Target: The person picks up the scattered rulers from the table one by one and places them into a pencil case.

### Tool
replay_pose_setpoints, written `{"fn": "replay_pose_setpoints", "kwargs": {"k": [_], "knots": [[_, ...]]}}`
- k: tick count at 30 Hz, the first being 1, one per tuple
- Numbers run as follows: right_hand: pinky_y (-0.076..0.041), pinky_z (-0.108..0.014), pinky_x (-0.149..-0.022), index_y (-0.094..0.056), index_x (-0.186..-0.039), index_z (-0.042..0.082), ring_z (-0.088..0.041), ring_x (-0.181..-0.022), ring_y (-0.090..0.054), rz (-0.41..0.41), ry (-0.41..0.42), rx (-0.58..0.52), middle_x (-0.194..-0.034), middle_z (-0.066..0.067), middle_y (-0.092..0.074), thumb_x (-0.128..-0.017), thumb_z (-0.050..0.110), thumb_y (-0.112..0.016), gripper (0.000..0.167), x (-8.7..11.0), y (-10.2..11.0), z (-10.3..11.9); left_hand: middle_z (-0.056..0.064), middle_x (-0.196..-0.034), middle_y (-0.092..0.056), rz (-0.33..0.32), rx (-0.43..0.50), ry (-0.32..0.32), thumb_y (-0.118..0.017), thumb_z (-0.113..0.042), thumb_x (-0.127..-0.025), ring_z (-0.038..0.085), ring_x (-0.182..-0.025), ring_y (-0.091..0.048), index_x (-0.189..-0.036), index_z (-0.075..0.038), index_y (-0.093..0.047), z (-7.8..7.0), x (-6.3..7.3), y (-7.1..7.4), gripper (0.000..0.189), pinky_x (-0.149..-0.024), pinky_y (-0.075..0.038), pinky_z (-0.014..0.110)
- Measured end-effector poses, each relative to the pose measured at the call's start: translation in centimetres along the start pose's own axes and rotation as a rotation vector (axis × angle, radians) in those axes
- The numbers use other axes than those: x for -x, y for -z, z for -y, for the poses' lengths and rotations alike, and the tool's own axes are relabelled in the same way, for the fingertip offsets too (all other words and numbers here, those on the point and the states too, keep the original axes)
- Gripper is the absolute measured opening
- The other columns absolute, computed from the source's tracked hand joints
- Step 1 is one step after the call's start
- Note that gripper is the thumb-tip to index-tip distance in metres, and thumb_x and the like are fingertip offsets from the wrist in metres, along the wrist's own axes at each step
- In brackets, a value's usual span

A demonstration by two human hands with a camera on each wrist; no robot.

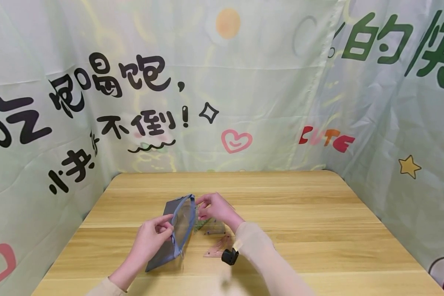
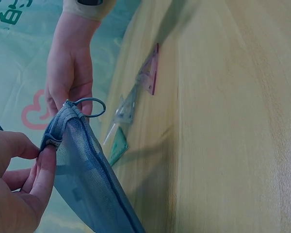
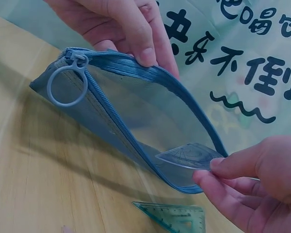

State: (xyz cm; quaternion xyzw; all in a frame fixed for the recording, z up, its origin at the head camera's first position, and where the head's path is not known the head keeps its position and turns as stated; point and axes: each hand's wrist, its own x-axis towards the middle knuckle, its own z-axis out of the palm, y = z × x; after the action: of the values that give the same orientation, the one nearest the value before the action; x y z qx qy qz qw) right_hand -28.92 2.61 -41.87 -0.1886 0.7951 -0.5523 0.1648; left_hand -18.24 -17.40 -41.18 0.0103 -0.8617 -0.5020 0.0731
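Left hand point(image 1: 151, 234) pinching rim of blue mesh pouch point(image 1: 182, 221), zip mouth agape, over table point(image 1: 318, 230).
Beside it, see-through plastic: pink triangle point(image 1: 217, 248), clear triangle point(image 1: 216, 227), green triangle point(image 3: 179, 217), last cut off in right wrist view. Right hand point(image 1: 215, 206) pinching clear curved-edge plate point(image 3: 186, 156), perhaps a protractor, at the mouth; gripped end hidden.

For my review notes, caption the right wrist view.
Right grip pinches a clear plastic piece at the mouth of an open blue zip pouch; left grip holds the rim.
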Motion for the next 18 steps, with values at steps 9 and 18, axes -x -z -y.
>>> {"fn": "replay_pose_setpoints", "kwargs": {"k": [9, 18], "knots": [[-0.063, -0.048, -0.08, -0.061, -0.122, -0.009, -0.042, -0.083, -0.072, 0.01, 0.007, -0.048, -0.09, -0.023, -0.067, -0.09, -0.009, -0.06, 0.032, -0.2, -1.1, 0.3, 0.009, -0.083, -0.068, -0.002, 0.024, 0.014, -0.064, 0.006, -0.083, 0.005, -0.067, -0.061, -0.122, 0.007, -0.066, -0.1, 0.1, 0.1, 0.039, -0.06, -0.058, 0.017], [-0.065, -0.037, -0.071, -0.064, -0.117, -0.006, -0.024, -0.069, -0.072, 0.003, -0.007, -0.058, -0.087, -0.019, -0.067, -0.089, -0.008, -0.06, 0.028, -0.6, -1.7, 0.1, 0.008, -0.083, -0.069, 0.003, -0.003, 0.009, -0.064, 0.005, -0.084, 0.006, -0.067, -0.062, -0.122, 0.005, -0.066, -0.2, 0.1, 0.2, 0.039, -0.06, -0.057, 0.016]]}}
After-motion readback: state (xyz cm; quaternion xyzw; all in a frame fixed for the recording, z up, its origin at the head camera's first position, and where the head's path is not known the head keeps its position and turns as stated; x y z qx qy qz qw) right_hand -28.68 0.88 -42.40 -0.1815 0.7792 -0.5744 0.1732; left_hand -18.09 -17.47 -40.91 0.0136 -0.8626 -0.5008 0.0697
